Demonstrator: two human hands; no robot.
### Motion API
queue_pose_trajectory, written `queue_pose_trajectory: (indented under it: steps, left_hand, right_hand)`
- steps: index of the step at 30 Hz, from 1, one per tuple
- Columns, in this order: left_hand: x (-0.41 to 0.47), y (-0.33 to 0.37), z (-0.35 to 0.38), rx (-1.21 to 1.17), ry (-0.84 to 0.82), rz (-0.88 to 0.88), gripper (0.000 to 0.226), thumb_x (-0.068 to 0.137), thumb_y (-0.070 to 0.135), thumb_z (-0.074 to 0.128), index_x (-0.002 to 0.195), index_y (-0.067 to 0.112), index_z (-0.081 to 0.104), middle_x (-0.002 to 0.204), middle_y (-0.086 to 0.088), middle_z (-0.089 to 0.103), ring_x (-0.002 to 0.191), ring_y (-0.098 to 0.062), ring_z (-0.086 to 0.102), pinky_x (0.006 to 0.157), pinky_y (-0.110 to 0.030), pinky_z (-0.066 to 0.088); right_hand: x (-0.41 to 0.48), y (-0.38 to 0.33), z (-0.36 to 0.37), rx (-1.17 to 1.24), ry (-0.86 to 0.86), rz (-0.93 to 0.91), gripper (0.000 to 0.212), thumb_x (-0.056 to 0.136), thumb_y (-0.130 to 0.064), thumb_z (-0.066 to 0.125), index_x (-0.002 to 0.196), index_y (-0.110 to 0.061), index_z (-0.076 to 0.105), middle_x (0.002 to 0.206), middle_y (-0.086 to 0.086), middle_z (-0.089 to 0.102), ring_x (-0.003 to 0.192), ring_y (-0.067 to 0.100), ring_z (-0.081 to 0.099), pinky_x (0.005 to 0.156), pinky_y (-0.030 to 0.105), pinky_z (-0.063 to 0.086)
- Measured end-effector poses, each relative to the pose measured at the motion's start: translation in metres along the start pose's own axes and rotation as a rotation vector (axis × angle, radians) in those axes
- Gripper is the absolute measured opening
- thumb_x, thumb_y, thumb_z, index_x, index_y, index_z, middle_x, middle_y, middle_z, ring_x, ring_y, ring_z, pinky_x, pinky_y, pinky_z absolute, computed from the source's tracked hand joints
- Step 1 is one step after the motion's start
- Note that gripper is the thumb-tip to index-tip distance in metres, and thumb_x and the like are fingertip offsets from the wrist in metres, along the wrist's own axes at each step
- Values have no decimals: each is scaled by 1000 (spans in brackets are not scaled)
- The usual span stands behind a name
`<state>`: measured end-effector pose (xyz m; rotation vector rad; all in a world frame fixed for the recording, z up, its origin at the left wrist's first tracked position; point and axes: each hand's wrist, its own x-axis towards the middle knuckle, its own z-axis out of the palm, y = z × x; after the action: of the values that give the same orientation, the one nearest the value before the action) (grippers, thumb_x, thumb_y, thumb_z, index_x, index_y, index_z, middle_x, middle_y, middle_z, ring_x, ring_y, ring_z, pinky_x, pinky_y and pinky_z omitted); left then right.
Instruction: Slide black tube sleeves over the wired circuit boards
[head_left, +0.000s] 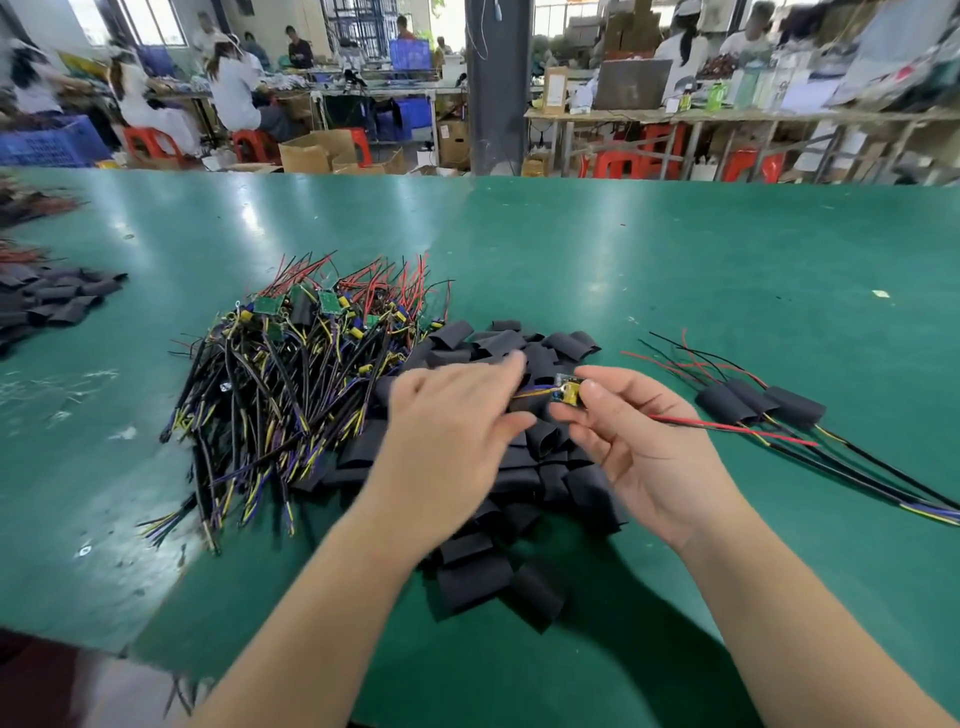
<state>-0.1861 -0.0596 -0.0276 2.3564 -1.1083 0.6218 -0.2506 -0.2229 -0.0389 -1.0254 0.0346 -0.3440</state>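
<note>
Your left grip (447, 415) hovers palm down, fingers stretched forward and relaxed, blurred at the tips. Your right grip (639, 441) is turned palm up, thumb and forefinger pinching a wired circuit board (567, 391). Both bare forearms reach in from the bottom edge.

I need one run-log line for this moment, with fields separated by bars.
right hand: pinches bare circuit board | left hand: open over sleeve pile | sleeved boards: three, at right

You sat at a green table (675, 249). Beyond its far edge you had a grey pillar (496, 88), red plastic stools (150, 143), open cardboard boxes (311, 153), a blue crate (52, 145) at far left, and seated workers in white (234, 88)
</note>
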Motion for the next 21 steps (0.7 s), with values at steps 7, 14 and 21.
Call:
queue_pose_trajectory:
  steps: [7, 14, 21]
  left_hand:
    - [19, -1, 28, -19, 149, 111, 28, 93, 17, 46, 89, 5, 71, 70, -5, 64, 66, -27, 61, 61, -37, 49]
    - [5, -5, 47, -186, 71, 37, 26, 96, 15, 44, 91, -2, 62, 81, -11, 59, 75, -28, 56, 66, -31, 44]
    - [4, -6, 50, -260, 121, -5, 15, 96, 9, 50, 93, -2, 60, 82, -8, 54, 73, -23, 50, 67, -32, 42]
  right_hand:
    - [1, -12, -19, -135, -35, 56, 37, 68, -2, 70, 103, -12, 65, 90, 7, 75, 77, 21, 72, 60, 23, 55]
    - [-4, -18, -25, -1726, 98, 210, 54, 59, -62, 76, 63, -12, 55, 57, -6, 55, 50, 13, 49, 47, 24, 35]
    - [-6, 0, -14, -1702, 1, 170, 39, 62, -35, 76, 78, -3, 61, 69, 9, 59, 62, 20, 48, 55, 32, 43]
